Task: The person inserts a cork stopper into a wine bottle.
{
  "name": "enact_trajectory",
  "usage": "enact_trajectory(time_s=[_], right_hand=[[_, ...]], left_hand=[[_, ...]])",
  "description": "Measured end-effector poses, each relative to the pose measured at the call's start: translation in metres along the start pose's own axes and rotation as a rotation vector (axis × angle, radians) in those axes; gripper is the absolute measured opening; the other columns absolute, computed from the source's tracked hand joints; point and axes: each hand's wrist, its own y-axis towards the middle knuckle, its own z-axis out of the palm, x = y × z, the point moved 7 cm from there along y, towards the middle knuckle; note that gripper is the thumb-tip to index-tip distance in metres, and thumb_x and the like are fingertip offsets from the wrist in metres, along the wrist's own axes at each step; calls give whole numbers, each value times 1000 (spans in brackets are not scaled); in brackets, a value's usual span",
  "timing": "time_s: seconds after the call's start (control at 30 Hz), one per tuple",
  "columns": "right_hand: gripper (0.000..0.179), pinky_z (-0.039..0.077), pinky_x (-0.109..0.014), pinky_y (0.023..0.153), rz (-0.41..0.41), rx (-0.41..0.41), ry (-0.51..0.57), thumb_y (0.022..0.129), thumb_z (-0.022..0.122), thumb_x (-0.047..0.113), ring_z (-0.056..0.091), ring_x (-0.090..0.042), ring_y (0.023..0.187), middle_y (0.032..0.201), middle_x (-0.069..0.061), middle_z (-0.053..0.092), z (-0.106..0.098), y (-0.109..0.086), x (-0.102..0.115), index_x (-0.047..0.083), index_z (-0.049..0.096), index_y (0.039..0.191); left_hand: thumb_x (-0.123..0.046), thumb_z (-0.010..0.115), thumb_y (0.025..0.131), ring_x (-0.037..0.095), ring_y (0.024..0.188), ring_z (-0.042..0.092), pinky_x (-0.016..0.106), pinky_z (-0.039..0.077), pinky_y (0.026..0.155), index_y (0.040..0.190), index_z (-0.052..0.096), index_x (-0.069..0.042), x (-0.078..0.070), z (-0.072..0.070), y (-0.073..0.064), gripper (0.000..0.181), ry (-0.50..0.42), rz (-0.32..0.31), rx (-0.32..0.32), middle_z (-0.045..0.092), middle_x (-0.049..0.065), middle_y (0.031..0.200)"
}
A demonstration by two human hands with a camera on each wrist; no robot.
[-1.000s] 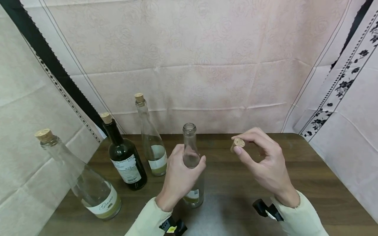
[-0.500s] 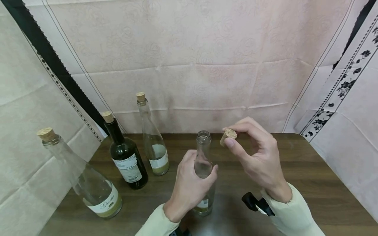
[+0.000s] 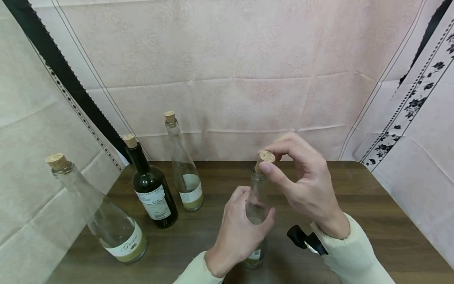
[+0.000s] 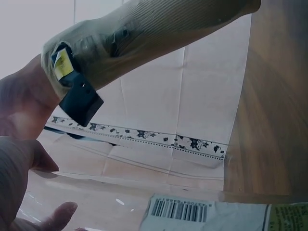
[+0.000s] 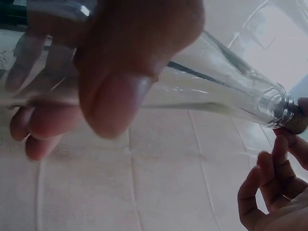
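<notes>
My left hand point(image 3: 242, 232) grips a clear glass bottle point(image 3: 258, 199) round its body, thumb on the right side, fingers behind it. Between thumb and forefinger of my right hand point(image 3: 306, 179) is a cork point(image 3: 267, 156), right at the bottle's mouth. In the right wrist view the cork point(image 5: 297, 120) meets the rim of the bottle neck point(image 5: 240, 84), seen through the glass above the left thumb. The left wrist view shows the bottle's barcode label point(image 4: 180, 209) close up, with the left fingers at its side.
Three corked bottles stand left on the wooden table point(image 3: 354, 205): a clear one point(image 3: 185, 169) at the back, a dark green one point(image 3: 154, 193), and a larger clear one point(image 3: 110, 221) nearer the front. Pale cloth point(image 3: 248, 79) hangs behind and at both sides.
My left hand and the bottle have moved right and a little nearer. My right hand has brought the cork left, from beside the bottle to its mouth.
</notes>
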Motion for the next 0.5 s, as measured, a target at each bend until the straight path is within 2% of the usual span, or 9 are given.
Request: enact_trajectory(time_s=[0.1, 0.3, 0.5], right_hand=[[12, 48, -26, 83, 19, 24, -41, 86, 73, -4, 57, -16, 88, 93, -2, 64, 1, 0, 0, 2, 72, 96], [23, 47, -26, 82, 74, 108, -145, 82, 76, -5, 56, -14, 90, 95, 0, 61, 3, -2, -4, 11, 72, 96], [24, 50, -24, 84, 113, 120, -71, 81, 74, -11, 56, -15, 90, 95, -3, 56, 4, -5, -9, 9, 68, 94]], left_hand=[[-22, 78, 84, 5, 95, 60, 28, 53, 85, 84, 62, -25, -1, 2, -1, 17, -2, 8, 2, 60, -12, 102], [-23, 78, 84, 4, 95, 60, 27, 53, 82, 86, 63, -26, 0, 3, -2, 15, -3, -4, -12, 61, -14, 103], [-23, 78, 84, 3, 96, 61, 27, 53, 82, 87, 64, -26, 1, 4, -2, 14, -9, -10, -23, 61, -15, 102]])
